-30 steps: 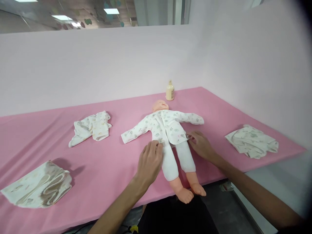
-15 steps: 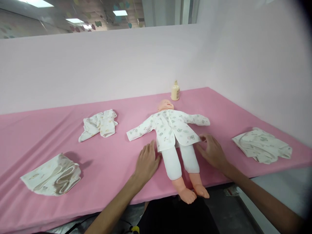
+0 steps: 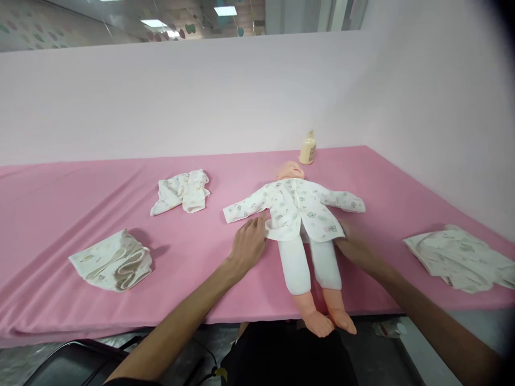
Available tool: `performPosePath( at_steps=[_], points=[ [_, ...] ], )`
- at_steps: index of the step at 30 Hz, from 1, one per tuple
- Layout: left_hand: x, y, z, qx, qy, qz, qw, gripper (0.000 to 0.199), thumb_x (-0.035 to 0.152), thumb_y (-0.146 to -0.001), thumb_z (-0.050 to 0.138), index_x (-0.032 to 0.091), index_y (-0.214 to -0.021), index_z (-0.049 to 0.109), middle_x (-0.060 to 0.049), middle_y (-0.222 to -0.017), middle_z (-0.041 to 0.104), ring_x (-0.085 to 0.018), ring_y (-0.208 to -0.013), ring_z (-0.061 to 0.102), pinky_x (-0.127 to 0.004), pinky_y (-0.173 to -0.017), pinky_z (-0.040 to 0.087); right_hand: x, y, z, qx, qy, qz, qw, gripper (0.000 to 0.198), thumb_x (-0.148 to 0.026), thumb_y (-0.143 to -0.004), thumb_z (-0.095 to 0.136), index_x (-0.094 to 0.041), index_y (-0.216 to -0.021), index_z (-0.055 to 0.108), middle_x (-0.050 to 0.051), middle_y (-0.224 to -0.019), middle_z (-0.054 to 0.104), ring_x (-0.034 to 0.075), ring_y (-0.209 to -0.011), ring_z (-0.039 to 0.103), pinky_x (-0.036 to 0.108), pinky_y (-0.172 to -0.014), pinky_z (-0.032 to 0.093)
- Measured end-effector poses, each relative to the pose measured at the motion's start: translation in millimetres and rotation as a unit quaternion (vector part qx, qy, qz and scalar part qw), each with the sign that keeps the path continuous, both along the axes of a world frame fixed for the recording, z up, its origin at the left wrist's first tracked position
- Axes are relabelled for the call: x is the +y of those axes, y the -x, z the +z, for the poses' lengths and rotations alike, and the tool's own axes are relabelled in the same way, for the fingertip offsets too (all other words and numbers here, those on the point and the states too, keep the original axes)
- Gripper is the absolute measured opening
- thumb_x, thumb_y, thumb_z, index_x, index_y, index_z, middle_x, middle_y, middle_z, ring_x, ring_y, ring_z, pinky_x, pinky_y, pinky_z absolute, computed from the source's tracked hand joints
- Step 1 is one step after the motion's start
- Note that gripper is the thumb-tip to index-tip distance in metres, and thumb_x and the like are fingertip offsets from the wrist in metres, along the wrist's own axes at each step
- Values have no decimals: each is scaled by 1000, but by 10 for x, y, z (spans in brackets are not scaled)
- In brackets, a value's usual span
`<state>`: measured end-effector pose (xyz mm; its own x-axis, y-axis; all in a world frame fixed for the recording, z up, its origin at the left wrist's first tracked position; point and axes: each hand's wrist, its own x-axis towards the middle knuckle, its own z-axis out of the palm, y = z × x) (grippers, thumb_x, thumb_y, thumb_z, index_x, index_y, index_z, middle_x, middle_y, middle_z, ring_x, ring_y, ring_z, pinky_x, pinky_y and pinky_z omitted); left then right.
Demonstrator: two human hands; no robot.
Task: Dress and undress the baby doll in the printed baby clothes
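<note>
A baby doll (image 3: 290, 170) lies on its back, head toward the wall and bare feet over the table's near edge. It wears a white printed baby shirt (image 3: 300, 206) with long sleeves; its upper legs are white. My left hand (image 3: 249, 241) is closed at the shirt's left side, fingers together on the hem, which flares out there. At the opposite side, my right hand (image 3: 356, 246) reaches to the hem's right corner. Its fingertips are hidden under the cloth, so their grip does not show.
A pink sheet (image 3: 193, 257) covers the table. Folded printed cloths lie at the left front (image 3: 112, 262) and far right (image 3: 462, 257); a small printed garment (image 3: 183, 192) lies left of the doll. A cream pump bottle (image 3: 308, 149) stands beyond the head, near the white wall (image 3: 181, 102).
Both hands have moved in to the shirt's sides: the left from beside the leg up to the hem, the right further under the corner. The view has shifted left.
</note>
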<state>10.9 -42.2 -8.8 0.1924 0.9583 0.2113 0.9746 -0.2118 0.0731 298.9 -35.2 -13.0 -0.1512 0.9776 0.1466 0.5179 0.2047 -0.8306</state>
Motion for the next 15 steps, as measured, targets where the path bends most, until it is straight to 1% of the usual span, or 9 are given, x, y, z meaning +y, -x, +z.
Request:
performPosePath(
  at_steps=[2, 4, 7, 9, 12, 14, 15],
  points=[
    [-18, 53, 25, 1, -17, 1, 1000, 62, 1, -88, 43, 15, -149, 40, -13, -125, 68, -25, -114, 64, -33, -85, 51, -44, 81, 11, 33, 19, -1, 999, 36, -40, -97, 49, -27, -127, 65, 8, -130, 70, 31, -118, 65, 47, -95, 57],
    [-57, 90, 32, 9, -32, 2, 999, 58, 4, -91, 43, 15, -148, 42, -12, -123, 69, -26, -113, 64, -34, -85, 52, -62, 142, -4, 44, 30, -5, 999, 35, -39, -97, 51, -25, -125, 65, 8, -129, 70, 31, -118, 65, 47, -96, 56],
    [-138, 129, -7, 37, -46, 2, 998, 51, 6, -93, 43, 15, -144, 48, -12, -114, 70, -26, -105, 66, -35, -82, 52, -70, 163, -47, 31, 9, 9, 999, 35, -39, -97, 50, -23, -125, 64, 9, -128, 70, 31, -119, 64, 47, -96, 55],
    [-208, 159, -61, 55, -53, -13, 997, 48, 4, -93, 41, 15, -139, 53, -11, -109, 70, -26, -99, 66, -36, -81, 52, -104, 109, -68, -3, -2, 18, 1000, 37, -39, -97, 49, -23, -127, 63, 9, -126, 71, 31, -115, 66, 46, -92, 56],
    [-372, 214, -154, 64, -80, -52, 993, 42, 5, -95, 41, 12, -132, 57, -11, -101, 70, -26, -92, 65, -38, -79, 53, -231, -109, -86, -59, 1, 2, 998, 37, -43, -97, 49, -22, -123, 66, 9, -115, 74, 29, -102, 69, 44, -85, 56],
    [-536, 246, -197, 60, -114, -84, 988, 39, 8, -97, 40, 12, -132, 57, -12, -102, 70, -28, -92, 64, -42, -81, 54, -342, -366, -102, -85, -11, -45, 995, 38, -47, -97, 49, -22, -118, 68, 9, -107, 75, 28, -96, 69, 42, -84, 55],
    [-633, 257, -209, 53, -132, -102, 985, 37, 10, -99, 40, 13, -132, 57, -12, -105, 70, -28, -94, 63, -44, -83, 53, -397, -528, -115, -105, -30, -82, 991, 37, -48, -97, 48, -23, -115, 69, 9, -106, 74, 28, -95, 68, 42, -85, 54]
  ],
)
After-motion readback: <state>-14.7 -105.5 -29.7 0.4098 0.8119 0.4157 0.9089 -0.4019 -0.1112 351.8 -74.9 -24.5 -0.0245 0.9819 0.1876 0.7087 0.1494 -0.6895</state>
